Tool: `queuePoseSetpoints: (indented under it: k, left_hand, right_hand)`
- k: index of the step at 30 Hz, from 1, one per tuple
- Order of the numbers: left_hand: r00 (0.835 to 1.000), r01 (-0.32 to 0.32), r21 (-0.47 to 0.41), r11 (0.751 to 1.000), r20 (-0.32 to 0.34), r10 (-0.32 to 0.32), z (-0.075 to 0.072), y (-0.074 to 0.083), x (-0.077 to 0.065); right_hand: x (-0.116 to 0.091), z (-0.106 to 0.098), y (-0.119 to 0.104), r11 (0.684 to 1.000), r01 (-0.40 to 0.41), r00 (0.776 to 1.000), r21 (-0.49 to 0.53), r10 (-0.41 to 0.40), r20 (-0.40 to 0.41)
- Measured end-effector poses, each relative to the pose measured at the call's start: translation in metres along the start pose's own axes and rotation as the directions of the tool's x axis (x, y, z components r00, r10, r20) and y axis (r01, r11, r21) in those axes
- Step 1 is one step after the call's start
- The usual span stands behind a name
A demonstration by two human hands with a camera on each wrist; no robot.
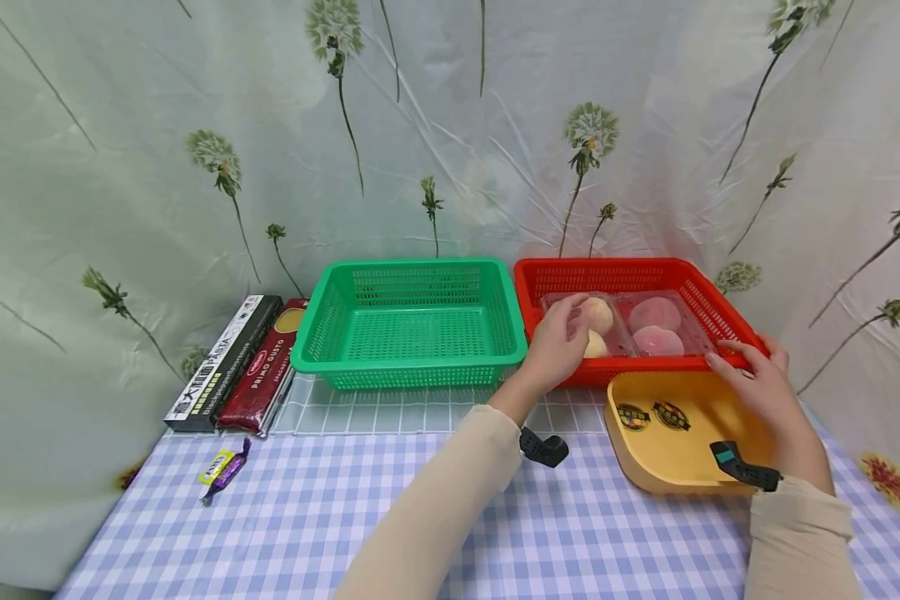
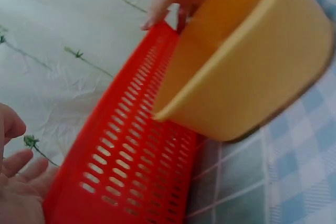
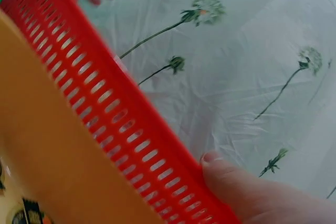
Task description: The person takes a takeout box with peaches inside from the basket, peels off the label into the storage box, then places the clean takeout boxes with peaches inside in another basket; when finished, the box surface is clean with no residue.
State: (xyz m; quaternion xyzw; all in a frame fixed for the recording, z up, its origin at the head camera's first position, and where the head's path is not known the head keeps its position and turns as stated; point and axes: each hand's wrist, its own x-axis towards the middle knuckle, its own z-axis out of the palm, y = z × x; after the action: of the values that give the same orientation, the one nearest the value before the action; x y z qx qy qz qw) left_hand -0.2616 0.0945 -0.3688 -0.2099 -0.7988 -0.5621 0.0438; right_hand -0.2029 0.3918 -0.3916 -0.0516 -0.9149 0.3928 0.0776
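A red basket [image 1: 607, 367] holds clear plastic packs, one with pale-yellow round pieces [image 1: 596, 317] and one with pink round pieces [image 1: 656, 315]. My left hand [image 1: 558, 342] is over the basket's left front part, beside the pale-yellow pieces, its fingers loosely bent with nothing visible in them; part of it shows in the left wrist view. At the right front corner, my right hand [image 1: 765, 383] grips the basket's rim. Its thumb [image 3: 231, 179] lies along the rim in the right wrist view. Below my right hand and forearm is a yellow tub [image 1: 667, 462] with round stickers inside.
A green basket [image 1: 408, 367] stands left of the red one on a white wire rack [image 1: 390, 408]. Farther left lie a black pasta box [image 1: 225, 358] and a red spaghetti pack [image 1: 266, 367]. Two small wrapped sweets [image 1: 225, 468] lie on the checked cloth [image 1: 307, 517]. A floral curtain hangs behind.
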Motion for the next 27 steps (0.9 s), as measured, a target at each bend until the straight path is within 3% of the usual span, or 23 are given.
queuePoseSetpoints:
  k: [5,9,14,18,20,24,27]
  left_hand:
    - [0.999,-0.032,0.013,0.999,0.019,0.032,0.002,0.000,-0.013]
    - [0.997,-0.061,0.105,0.993,0.050,0.055,-0.003,-0.002,-0.027]
    - [0.985,-0.165,0.263,0.951,0.092,0.145,-0.016,-0.004,-0.049]
    - [0.958,-0.278,0.354,0.893,0.041,0.282,-0.028,-0.008,-0.065]
    - [0.940,-0.319,0.354,0.879,-0.003,0.341,-0.035,-0.011,-0.072]
    - [0.912,-0.368,0.275,0.888,-0.082,0.403,-0.046,-0.018,-0.084]
    - [0.902,-0.379,0.243,0.893,-0.119,0.416,-0.056,-0.022,-0.093]
  right_hand:
    - [-0.004,-0.004,-0.006,0.991,-0.028,0.999,-0.129,0.030,0.012]
    - [-0.007,-0.005,-0.016,0.972,-0.025,0.999,-0.233,0.020,-0.026]
    - [-0.010,-0.006,-0.039,0.953,0.014,0.996,-0.302,-0.038,-0.074]
    - [-0.009,0.004,-0.060,0.943,0.073,0.992,-0.325,-0.102,-0.075]
    - [-0.010,0.013,-0.071,0.945,0.085,0.992,-0.317,-0.109,-0.062]
    - [-0.012,0.031,-0.091,0.945,0.135,0.989,-0.299,-0.146,-0.016]
    - [-0.014,0.045,-0.104,0.927,0.225,0.972,-0.301,-0.237,-0.003]
